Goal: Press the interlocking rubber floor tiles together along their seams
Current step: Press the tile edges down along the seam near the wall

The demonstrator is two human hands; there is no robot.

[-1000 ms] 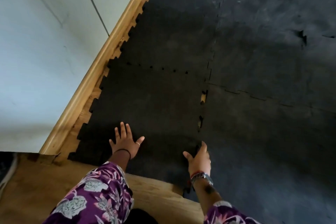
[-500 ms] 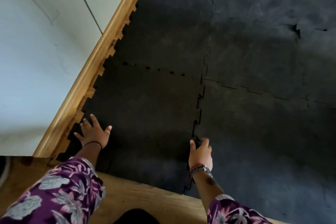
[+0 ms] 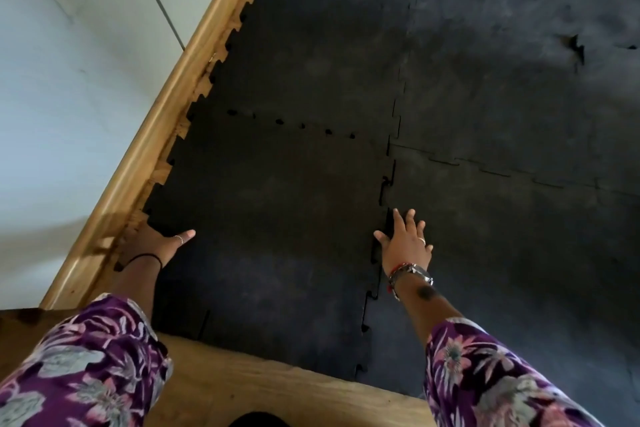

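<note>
Right hands (image 3: 405, 244) now forward, flat

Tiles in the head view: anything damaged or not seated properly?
Yes. A torn-looking gap breaks the surface at a seam far right. The vertical seam just beyond the right hand shows open dark slots, so those teeth look unseated.

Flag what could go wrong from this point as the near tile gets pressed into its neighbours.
1. The right hand lies flat beside the toothed seam, which looks open nearby; a fingertip might get pinched as the teeth close.
2. The left hand sits at the near tile edge by the wooden skirting; pushing there may jam fingers against it.
3. Small gaps dot the far seam, so it may stay partly unlocked.
</note>
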